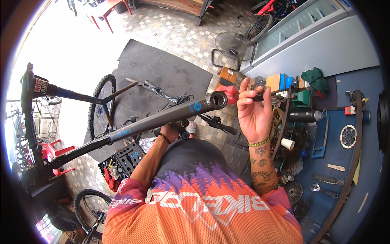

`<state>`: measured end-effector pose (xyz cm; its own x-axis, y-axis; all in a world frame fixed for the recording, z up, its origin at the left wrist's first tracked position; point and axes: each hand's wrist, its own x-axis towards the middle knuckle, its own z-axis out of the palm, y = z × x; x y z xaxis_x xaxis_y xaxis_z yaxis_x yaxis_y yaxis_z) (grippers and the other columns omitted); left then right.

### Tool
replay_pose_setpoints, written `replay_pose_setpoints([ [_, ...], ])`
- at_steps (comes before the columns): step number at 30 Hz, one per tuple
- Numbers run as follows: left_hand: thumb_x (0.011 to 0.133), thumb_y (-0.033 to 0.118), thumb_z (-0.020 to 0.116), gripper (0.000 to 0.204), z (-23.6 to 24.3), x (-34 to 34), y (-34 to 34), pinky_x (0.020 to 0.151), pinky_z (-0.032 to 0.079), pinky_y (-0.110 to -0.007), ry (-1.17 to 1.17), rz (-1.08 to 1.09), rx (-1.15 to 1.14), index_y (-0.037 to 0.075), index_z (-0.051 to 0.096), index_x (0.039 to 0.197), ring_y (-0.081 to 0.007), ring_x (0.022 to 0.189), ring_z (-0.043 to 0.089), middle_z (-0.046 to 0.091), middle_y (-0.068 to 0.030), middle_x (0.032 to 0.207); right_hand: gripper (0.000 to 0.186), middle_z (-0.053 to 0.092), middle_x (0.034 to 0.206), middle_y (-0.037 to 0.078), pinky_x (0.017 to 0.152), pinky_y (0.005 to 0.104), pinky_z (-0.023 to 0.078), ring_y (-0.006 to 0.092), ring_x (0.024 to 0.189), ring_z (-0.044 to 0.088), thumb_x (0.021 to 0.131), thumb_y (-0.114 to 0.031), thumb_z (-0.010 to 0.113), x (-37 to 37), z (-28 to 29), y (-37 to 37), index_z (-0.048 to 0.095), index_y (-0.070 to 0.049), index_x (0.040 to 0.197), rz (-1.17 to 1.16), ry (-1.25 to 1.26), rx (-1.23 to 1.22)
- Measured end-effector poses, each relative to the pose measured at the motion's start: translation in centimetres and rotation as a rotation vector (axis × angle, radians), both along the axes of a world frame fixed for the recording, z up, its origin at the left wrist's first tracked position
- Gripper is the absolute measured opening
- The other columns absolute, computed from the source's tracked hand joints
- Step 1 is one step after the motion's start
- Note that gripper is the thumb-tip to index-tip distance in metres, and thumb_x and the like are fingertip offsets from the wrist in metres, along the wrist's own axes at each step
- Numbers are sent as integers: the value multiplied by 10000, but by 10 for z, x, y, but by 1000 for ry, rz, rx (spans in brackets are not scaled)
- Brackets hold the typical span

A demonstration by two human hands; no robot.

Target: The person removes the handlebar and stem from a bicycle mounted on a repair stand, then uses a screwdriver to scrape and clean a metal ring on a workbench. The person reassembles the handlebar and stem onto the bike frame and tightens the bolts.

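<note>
A dark bicycle frame (142, 122) lies across the view from the left, its open round tube end (218, 100) facing me, with a red object (230, 92) just behind it. My left hand (169, 132) is below the tube, fingers curled at a dark cylindrical part; what exactly they grip is partly hidden. My right hand (254, 114) is raised right of the tube end, palm up, fingers bent around a small dark ring-like part (258, 93).
A blue workbench (337, 150) with tools runs along the right, below a glass-lidded chest (304, 32). A fan (233, 52) stands behind. On the floor are a dark mat (154, 65), a toolbox (132, 156) and a bicycle wheel (83, 207). A red stool (57, 150) is left.
</note>
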<state>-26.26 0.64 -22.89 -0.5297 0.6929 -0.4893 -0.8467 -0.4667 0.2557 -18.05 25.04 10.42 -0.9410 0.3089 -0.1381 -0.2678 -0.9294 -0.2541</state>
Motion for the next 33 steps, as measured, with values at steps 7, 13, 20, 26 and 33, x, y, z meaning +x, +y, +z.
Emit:
replay_pose_setpoints([
  [7,790,379,695,618,7,-1,4,921,614,-464,8,-20,16,100,653,1341,-324,1000,753,622,-335,1457,126,709,1060,91,773,357,588,226,858,719,932,-50,830,-16,-3,-2,728,-14,998,-305,-299,1518],
  [13,791,492,749,758,2,0,2,912,616,-447,26,-4,3,80,616,1413,-300,1008,756,620,-313,1476,221,658,1035,103,765,379,600,286,882,726,856,-77,876,-29,23,-5,787,35,1024,-107,-357,2234],
  [20,838,590,732,795,-13,1,3,905,598,-458,43,-10,20,23,627,1385,-322,1011,733,638,-333,1437,135,609,1024,130,810,434,575,286,921,702,849,-112,789,-39,34,-15,701,-12,868,-28,-155,2792],
  [26,959,635,649,776,-23,1,3,907,590,-456,39,8,16,-4,606,1397,-331,1006,724,648,-345,1405,103,607,1010,130,823,429,584,290,938,702,826,-94,759,-47,39,-14,686,-24,844,57,-56,2888],
  [33,984,619,647,795,-41,4,-2,897,588,-461,23,64,7,-9,544,1461,-313,993,716,642,-343,1407,136,631,1044,123,753,410,602,299,872,722,894,-118,787,-41,44,-14,728,0,926,70,-189,2697],
])
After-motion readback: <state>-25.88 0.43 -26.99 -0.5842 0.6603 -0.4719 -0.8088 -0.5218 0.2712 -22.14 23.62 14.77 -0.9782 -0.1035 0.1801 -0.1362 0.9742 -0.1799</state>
